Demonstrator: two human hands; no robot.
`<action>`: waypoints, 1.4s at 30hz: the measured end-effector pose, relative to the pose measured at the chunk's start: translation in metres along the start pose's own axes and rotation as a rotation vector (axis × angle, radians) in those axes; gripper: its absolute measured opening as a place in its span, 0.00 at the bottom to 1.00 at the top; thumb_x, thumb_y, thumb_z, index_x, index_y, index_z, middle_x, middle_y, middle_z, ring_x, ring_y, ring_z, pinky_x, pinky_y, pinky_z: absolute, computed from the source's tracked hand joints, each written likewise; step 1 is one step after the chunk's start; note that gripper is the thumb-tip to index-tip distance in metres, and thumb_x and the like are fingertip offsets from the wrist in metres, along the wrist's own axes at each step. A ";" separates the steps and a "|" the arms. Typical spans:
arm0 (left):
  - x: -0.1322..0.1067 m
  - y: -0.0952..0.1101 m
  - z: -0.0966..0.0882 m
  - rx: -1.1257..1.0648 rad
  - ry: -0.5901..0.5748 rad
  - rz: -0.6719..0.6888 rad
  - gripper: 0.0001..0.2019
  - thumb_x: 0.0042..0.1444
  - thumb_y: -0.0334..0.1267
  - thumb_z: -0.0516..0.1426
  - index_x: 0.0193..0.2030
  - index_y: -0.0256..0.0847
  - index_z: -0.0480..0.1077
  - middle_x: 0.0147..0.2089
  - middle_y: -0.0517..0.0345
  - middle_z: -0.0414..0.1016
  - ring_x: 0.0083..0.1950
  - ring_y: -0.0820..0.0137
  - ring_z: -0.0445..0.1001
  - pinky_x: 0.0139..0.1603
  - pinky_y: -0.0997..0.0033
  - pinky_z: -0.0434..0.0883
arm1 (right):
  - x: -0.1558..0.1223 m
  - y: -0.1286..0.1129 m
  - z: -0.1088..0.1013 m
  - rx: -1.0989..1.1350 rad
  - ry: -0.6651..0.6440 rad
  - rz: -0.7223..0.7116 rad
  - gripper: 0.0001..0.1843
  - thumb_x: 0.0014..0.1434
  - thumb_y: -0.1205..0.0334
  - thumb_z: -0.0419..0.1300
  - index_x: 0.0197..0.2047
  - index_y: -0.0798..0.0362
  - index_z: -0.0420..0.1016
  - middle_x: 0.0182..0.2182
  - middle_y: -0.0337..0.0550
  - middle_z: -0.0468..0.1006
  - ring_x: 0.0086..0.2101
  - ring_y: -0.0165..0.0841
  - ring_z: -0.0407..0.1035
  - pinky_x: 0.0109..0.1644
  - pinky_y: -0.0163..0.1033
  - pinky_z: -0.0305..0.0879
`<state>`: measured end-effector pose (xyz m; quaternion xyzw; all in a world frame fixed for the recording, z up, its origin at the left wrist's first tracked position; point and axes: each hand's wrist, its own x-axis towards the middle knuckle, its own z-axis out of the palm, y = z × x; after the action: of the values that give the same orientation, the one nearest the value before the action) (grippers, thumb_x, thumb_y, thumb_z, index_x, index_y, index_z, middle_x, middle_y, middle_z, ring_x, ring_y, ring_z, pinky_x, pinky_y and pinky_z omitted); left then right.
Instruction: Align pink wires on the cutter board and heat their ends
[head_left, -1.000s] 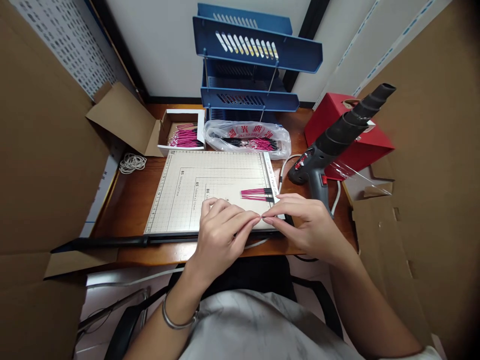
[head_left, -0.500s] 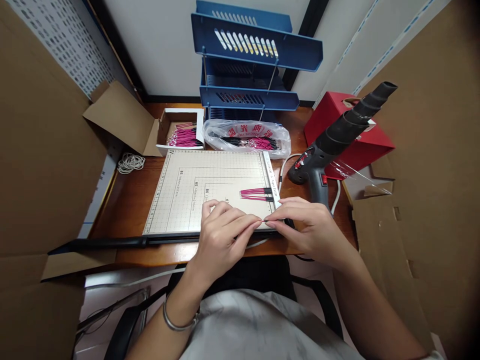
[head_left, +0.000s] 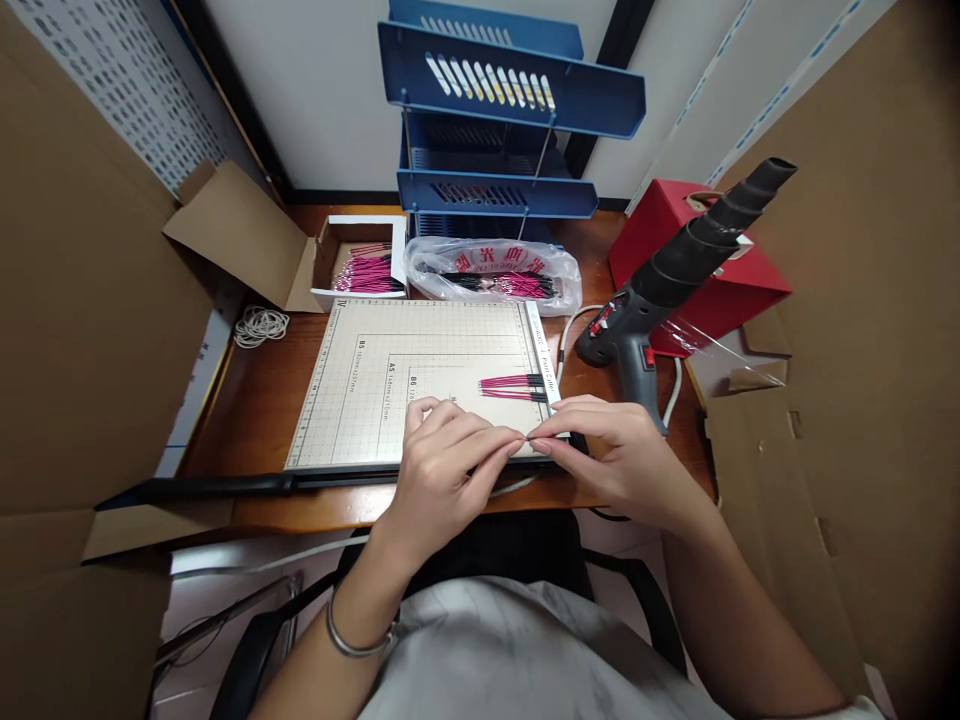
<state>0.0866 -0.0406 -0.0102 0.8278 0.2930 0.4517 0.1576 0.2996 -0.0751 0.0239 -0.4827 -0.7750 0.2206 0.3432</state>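
My left hand (head_left: 448, 462) and my right hand (head_left: 622, 452) meet over the right front corner of a paper cutter (head_left: 360, 400). Both are closed, thumb against forefinger, on the two ends of a short wire (head_left: 527, 439). Only a sliver of it shows between the fingertips; the rest is hidden. Just beyond my fingers lie several magenta wires (head_left: 504, 382) with black ends, side by side on the cutter board. The cutter's black handle (head_left: 217, 485) sticks out to the left along the front edge.
Behind the cutter are a small box (head_left: 324, 262) and a plastic bag (head_left: 427, 262), both with more magenta wires. A black heat gun (head_left: 637, 340) stands upright at right, before a red box (head_left: 750, 290). Blue trays (head_left: 480, 190) rise at the back; cardboard (head_left: 847, 430) walls both sides.
Both hands stay almost in place, fingertips still pinching the wire. The gap between them looks slightly smaller, and the view has shifted a little.
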 end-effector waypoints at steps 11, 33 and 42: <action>-0.007 -0.021 0.013 0.220 -0.105 -0.138 0.16 0.66 0.40 0.62 0.58 0.41 0.75 0.54 0.50 0.82 0.52 0.59 0.74 0.56 0.53 0.67 | 0.002 0.048 0.018 -0.122 0.019 0.130 0.05 0.66 0.62 0.64 0.40 0.49 0.83 0.38 0.42 0.83 0.40 0.36 0.76 0.50 0.44 0.69; -0.010 -0.013 0.042 0.505 -0.433 -0.134 0.28 0.74 0.51 0.45 0.72 0.35 0.61 0.75 0.50 0.60 0.77 0.51 0.56 0.76 0.29 0.46 | 0.004 0.057 0.044 -0.283 0.280 0.404 0.16 0.59 0.64 0.58 0.52 0.48 0.74 0.63 0.52 0.69 0.62 0.50 0.64 0.63 0.61 0.60; -0.013 -0.011 0.041 0.511 -0.452 -0.114 0.27 0.74 0.51 0.46 0.72 0.39 0.62 0.75 0.51 0.60 0.77 0.54 0.56 0.77 0.34 0.45 | 0.011 0.062 0.053 -0.301 0.228 0.475 0.17 0.67 0.56 0.54 0.56 0.48 0.73 0.67 0.57 0.64 0.67 0.53 0.57 0.67 0.67 0.55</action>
<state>0.1119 -0.0402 -0.0471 0.9019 0.4002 0.1597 0.0313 0.2937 -0.0387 -0.0492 -0.7176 -0.6208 0.1216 0.2913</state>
